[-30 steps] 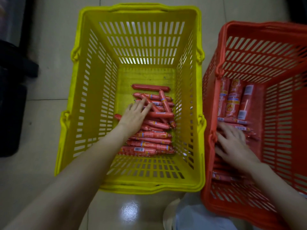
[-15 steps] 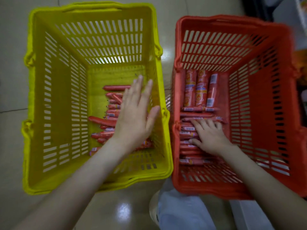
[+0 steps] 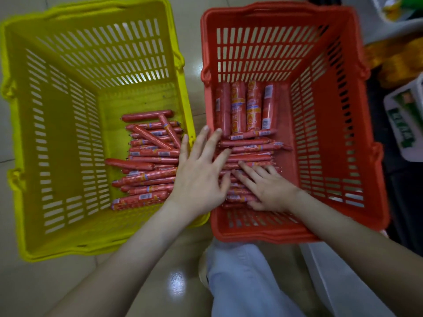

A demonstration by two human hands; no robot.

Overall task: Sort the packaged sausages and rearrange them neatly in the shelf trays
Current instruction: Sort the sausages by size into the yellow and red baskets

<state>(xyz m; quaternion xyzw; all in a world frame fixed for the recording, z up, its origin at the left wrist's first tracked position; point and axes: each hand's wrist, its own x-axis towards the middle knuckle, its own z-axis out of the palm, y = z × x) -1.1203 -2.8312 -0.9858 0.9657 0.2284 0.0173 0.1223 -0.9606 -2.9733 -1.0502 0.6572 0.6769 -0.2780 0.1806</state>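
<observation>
- Two baskets are standing side by side on the floor [image 3: 45,282]: yellow basket [image 3: 57,133] left, red basket [image 3: 332,133] right
- Loose sausages [image 3: 148,177], in glossy red-orange film with small labels, are lying jumbled in the yellow basket
- Stacked sausages [image 3: 249,147] are lying crosswise in the red basket; thicker sausages [image 3: 238,108] are lying lengthwise beyond them
- Left hand [image 3: 199,177] is hovering over the adjoining rims, fingers spread straight, grasping nothing; right hand [image 3: 267,188] is resting flat on the stacked sausages, clasping nothing
</observation>
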